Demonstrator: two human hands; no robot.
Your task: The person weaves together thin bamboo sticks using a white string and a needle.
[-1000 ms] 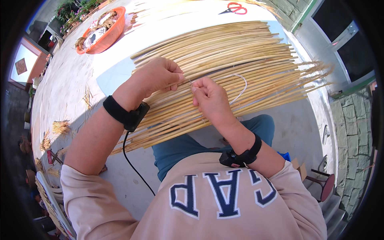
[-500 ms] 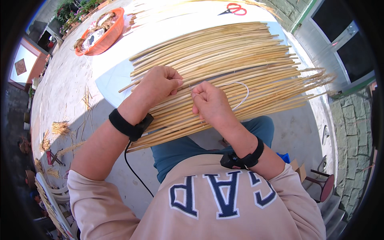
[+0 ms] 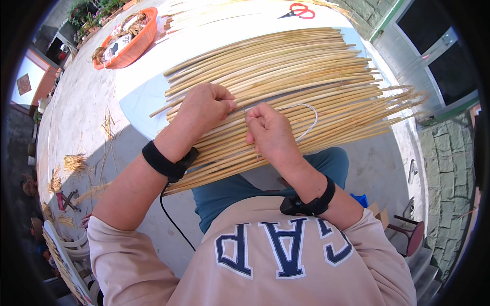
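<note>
A mat of long straw-coloured stalks lies side by side across the table, its near part reaching over my lap. My left hand rests on the mat's middle, thumb and forefinger pinched together at a stalk; what is between the tips is too small to make out. Just to its right, my right hand is closed in a pinch on white thread. The thread runs from that hand in a loop over the stalks. A tiny dark, thin piece, perhaps a needle tip, shows between the two hands.
Red-handled scissors lie at the table's far side. An orange basin holding rope-like bundles stands at the far left. More stalks lie on the white table. Loose straw bundles are on the floor at left, and a stool is at right.
Both hands stay in almost the same place, still pinched over the same stalks. The view has shifted very slightly.
</note>
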